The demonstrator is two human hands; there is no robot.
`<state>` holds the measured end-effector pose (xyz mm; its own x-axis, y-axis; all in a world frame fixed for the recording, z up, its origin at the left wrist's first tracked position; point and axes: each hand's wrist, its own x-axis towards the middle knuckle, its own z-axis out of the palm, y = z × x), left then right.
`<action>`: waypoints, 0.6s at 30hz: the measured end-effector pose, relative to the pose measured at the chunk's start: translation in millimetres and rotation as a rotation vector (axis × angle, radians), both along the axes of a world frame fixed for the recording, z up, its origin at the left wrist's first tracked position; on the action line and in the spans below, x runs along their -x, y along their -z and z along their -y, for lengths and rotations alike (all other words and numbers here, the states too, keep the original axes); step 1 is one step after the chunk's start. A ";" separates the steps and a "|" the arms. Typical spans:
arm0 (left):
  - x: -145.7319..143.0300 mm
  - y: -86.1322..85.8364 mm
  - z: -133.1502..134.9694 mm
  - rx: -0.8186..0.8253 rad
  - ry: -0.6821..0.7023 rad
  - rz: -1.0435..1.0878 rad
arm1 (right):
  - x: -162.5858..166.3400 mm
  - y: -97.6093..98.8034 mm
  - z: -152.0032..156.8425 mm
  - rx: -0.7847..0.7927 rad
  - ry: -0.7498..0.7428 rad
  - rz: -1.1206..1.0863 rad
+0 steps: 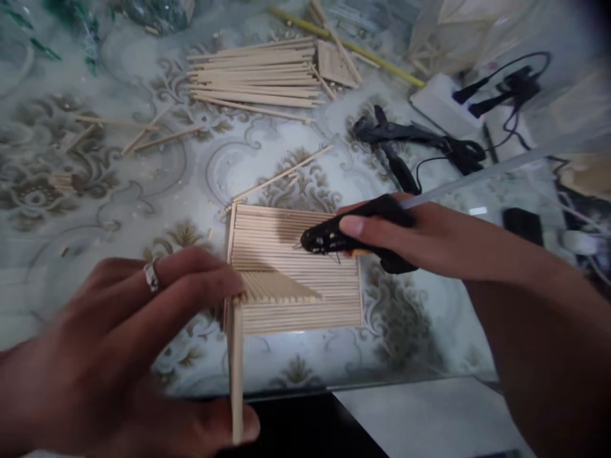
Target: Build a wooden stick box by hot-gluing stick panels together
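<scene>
My left hand (157,324), with a ring on one finger, grips a wooden stick panel (274,287) by its thick edge piece, fingers on top and thumb below. That panel is built of short sticks side by side, tapering to the right. Behind and under it lies a flat rectangular stick board (296,222) on the table; whether the two touch I cannot tell. My right hand (382,226) is closed around a black glue gun (334,235), a long clear glue stick (472,175) running out of its back. The gun's nozzle points left, over the board.
Loose wooden sticks (252,76) lie in a pile at the back, beside a small wooden piece (337,63) and a yellow rod (344,44). Black-handled pliers (396,133) are at right, near a white power strip (449,102) with black plugs and cables. The glass table edge (286,393) runs close in front.
</scene>
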<state>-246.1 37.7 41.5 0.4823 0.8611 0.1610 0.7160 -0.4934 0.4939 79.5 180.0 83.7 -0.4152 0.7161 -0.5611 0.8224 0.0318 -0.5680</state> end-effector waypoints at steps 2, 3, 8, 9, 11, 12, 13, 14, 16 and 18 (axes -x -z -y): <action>-10.2 -6.7 -11.8 -0.087 0.071 0.027 | -17.0 4.6 10.7 -0.046 0.135 -0.031; -13.7 -9.3 -16.0 -0.100 0.080 0.031 | -26.2 7.8 17.2 -0.049 0.207 -0.082; -12.8 -11.9 -22.0 -0.128 0.111 0.033 | -66.4 25.6 52.3 -0.019 0.509 -0.395; -11.1 -10.8 -21.6 -0.127 0.108 0.019 | -71.8 28.5 58.3 -0.027 0.563 -0.438; -8.9 -8.7 -20.5 -0.118 0.109 -0.008 | -80.5 33.8 67.4 -0.058 0.687 -0.483; -8.8 -7.8 -20.0 -0.108 0.113 -0.018 | -84.2 36.2 70.4 -0.080 0.745 -0.485; -9.3 -7.3 -19.7 -0.102 0.116 -0.021 | -87.8 38.7 72.4 -0.107 0.797 -0.476; -10.3 -7.0 -19.3 -0.097 0.116 -0.021 | -91.5 41.1 73.5 -0.139 0.841 -0.460; -12.7 -7.2 -18.7 -0.087 0.113 -0.015 | -99.5 46.0 73.1 -0.205 0.898 -0.416; -14.5 -7.3 -17.8 -0.085 0.103 -0.016 | -107.2 49.7 70.2 -0.258 0.933 -0.354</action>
<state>-231.7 55.5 48.7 0.5703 0.7905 0.2233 0.6669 -0.6043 0.4359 186.7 109.8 34.0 0.2562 0.9195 -0.2982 0.3689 -0.3782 -0.8490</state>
